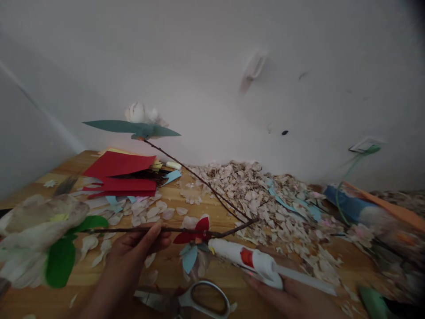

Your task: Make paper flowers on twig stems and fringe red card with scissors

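Observation:
My left hand (134,250) is closed around a thin brown twig (156,229) that lies level over the wooden table (229,277). The twig forks near a red paper flower (195,230) with pale blue leaves below it. One branch rises up left to teal paper leaves (133,127) and a white flower (139,113). The other end carries a big white paper flower with green leaves (59,259) at the left. My right hand (299,299) grips a white glue gun (249,261), its nozzle touching the twig beside the red flower.
Scissors (199,301) lie on the table near its front edge. Red paper sheets (121,175) are stacked at the back left. A heap of pale paper scraps (265,199) covers the back right. A green cable (348,177) runs to a wall socket; rolled coloured paper (352,206) lies right.

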`<state>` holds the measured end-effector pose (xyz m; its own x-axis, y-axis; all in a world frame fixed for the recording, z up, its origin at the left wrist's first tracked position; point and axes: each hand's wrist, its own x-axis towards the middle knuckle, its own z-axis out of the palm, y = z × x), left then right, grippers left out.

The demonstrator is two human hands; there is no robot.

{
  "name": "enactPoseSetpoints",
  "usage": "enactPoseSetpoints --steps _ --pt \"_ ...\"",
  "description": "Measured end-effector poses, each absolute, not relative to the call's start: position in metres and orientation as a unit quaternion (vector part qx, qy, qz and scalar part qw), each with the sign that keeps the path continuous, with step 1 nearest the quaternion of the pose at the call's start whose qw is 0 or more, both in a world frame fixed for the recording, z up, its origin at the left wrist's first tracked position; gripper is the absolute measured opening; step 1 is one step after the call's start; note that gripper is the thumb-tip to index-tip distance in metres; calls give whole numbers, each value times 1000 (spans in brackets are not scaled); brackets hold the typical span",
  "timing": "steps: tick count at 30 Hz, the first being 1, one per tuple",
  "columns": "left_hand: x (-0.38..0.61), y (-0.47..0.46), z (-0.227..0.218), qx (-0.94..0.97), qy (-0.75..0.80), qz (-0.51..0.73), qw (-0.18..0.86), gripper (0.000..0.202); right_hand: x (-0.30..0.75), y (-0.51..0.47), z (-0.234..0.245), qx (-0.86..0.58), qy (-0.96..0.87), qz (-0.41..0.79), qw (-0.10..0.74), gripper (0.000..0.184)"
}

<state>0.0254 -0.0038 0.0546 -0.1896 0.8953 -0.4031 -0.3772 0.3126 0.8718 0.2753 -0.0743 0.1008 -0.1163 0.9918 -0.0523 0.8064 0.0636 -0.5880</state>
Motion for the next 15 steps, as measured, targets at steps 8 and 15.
enactPoseSetpoints --steps 8,15 --pt "23 -4 52 244 544 539 595 5 278 -75 100 -644 -714 197 192 24" --pt "24 -3 56 233 551 538 593 13 293 -81 88 -655 -705 163 216 19"
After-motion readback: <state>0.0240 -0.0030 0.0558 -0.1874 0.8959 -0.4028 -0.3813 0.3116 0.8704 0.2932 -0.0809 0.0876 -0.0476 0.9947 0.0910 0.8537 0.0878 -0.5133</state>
